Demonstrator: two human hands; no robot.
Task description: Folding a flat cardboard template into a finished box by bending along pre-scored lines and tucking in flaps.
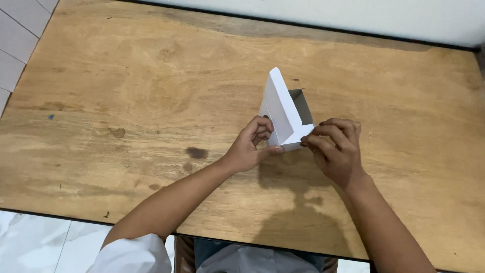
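While both hands pinched a white paper box [285, 114] at frame centre:
left hand [251, 146] curled on its near edge; right hand [334, 146] gripped the corner; fingertips partly hidden.

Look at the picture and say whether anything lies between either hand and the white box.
Nothing visible does. Both hands are already on the white box: the left hand grips its near left corner, and the right hand pinches the near right flap. The wooden table around them holds no other object.
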